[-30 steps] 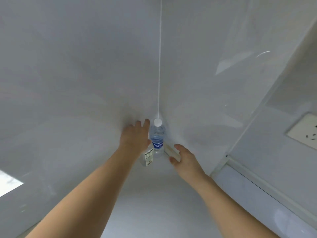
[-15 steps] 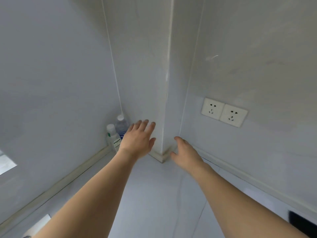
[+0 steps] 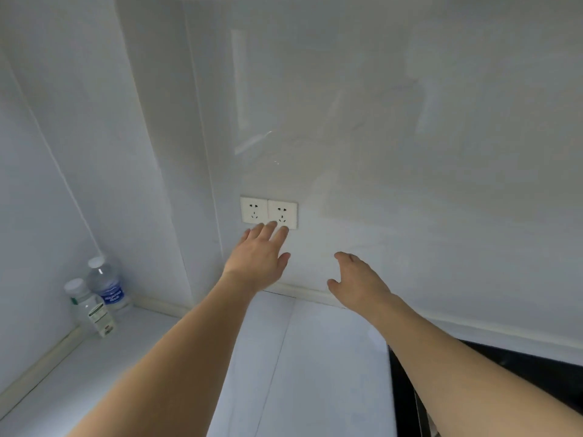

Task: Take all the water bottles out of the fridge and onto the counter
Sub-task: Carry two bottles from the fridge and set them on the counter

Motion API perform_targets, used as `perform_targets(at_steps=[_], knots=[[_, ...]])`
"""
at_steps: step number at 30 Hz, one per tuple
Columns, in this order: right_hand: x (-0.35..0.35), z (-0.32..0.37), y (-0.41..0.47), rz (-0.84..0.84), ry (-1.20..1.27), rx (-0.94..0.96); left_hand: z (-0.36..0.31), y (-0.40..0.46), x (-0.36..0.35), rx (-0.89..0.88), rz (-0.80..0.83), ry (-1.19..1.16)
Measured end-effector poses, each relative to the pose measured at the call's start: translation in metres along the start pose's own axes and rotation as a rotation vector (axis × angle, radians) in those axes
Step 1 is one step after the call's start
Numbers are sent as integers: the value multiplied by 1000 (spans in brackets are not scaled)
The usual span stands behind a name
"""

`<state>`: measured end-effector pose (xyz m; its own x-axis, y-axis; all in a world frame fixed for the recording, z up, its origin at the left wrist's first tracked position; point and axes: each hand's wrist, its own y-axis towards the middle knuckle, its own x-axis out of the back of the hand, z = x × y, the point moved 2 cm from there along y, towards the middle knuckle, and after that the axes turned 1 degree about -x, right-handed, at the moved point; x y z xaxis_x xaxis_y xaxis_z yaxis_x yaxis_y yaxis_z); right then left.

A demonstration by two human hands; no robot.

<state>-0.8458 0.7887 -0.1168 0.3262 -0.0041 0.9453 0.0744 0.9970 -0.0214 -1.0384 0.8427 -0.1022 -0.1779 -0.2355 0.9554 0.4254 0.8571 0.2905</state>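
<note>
White wall panels (image 3: pixel 410 121) enclosed the scene on 2 sides and met at a boxed corner column. Below them, the pale counter (image 3: pixel 299 357) ran from the left corner toward a dark recess (image 3: pixel 489 373) at the lower right; what that recess was could not be determined.

Both arms extended over the counter. The left hand (image 3: pixel 257 257) was spread flat, fingers straight, holding nothing, its fingertips overlapping the lower edge of the double wall socket (image 3: pixel 268 212). The right hand (image 3: pixel 358 280) was relaxed, fingers loosely bent, also holding nothing.

2 water bottles (image 3: pixel 94 294) stood upright in the far left corner, touching or nearly touching each other and well apart from both hands. The fridge was not in view.

Probable hazards:
1. Wet fingers near the socket could present a shock risk.
2. Further bottles set into the crowded corner could knock the 2 standing ones over.
3. A bottle placed near the dark recess could roll off the counter edge.
</note>
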Motion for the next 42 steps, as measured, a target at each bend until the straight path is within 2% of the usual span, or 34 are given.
perform_targets(at_steps=[12, 16, 19, 27, 42], knots=[[83, -141, -94, -225, 23, -345, -194, 71, 4, -397, 5, -202], [108, -189, -149, -296, 10, -504, -276, 74, 5, -600, 32, -224], [127, -219, -189, -365, 3, -593, -337, 67, 12, -748, 34, -210], [171, -300, -310, -468, -28, -835, -491, 34, 30, -977, 9, -298], [225, -435, -543, -559, -76, -1121, -761, -77, 71, -1227, -5, -445]])
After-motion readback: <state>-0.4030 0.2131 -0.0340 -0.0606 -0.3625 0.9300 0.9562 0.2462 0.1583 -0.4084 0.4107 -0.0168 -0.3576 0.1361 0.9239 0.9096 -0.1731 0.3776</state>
